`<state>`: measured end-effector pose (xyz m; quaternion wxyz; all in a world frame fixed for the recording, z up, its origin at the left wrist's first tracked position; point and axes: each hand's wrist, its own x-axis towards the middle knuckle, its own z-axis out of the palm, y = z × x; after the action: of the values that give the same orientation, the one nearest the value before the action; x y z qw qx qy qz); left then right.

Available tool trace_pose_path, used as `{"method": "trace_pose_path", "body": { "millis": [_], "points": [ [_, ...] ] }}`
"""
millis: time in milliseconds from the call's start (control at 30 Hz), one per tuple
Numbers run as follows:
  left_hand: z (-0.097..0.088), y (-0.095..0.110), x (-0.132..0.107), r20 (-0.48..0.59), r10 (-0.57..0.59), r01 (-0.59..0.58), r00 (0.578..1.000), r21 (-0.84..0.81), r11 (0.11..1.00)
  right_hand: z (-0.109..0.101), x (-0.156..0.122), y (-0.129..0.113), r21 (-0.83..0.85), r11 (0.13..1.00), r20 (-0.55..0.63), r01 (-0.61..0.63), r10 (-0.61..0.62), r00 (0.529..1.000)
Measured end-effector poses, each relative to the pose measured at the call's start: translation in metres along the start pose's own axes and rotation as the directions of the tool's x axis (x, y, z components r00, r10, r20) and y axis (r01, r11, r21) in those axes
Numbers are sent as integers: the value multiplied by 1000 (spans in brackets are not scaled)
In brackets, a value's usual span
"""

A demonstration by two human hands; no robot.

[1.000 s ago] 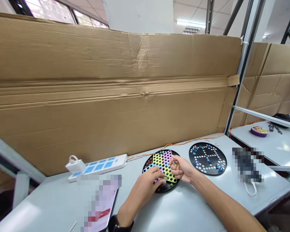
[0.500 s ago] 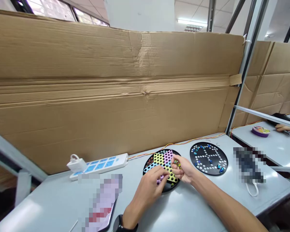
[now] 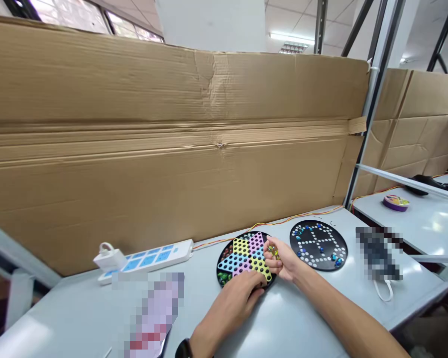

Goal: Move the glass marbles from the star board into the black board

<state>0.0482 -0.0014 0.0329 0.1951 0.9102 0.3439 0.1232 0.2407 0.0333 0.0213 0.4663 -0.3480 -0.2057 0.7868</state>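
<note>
A round black board with a coloured star of holes [image 3: 242,253] lies on the grey table [image 3: 302,318]; marbles sit in its rim pockets. My left hand [image 3: 242,294] rests on the board's near edge, fingers curled onto it. My right hand [image 3: 281,259] hovers at the board's right edge, its fingers pinched on small yellow-green marbles [image 3: 272,250]. A second round black board with white dots and several blue marbles [image 3: 318,244] lies just to the right.
A tall cardboard wall [image 3: 171,149] stands behind the table. A white power strip with a plug [image 3: 145,257] lies at the left. Coloured wires [image 3: 283,221] run along the wall's foot. A neighbouring table carries a purple disc [image 3: 394,202].
My left hand has slid back from over the star to the board's near edge, uncovering more of the coloured star. My right hand has stayed pinched at the right edge.
</note>
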Motion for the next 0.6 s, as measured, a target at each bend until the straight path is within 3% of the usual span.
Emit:
{"method": "trace_pose_path", "body": {
  "millis": [200,367,600],
  "points": [
    [-2,2,0,21,-33,30,999,129,991,2,-4,-1,-17,1000,8,18,-18,1000],
    [-17,-4,-8,6,-66,63,998,182,981,2,-2,1,-21,1000,-3,20,-20,1000],
    [-30,-14,-16,129,-191,161,973,215,963,1,-1,3,-57,998,-27,4,-5,1000]
  ]
}}
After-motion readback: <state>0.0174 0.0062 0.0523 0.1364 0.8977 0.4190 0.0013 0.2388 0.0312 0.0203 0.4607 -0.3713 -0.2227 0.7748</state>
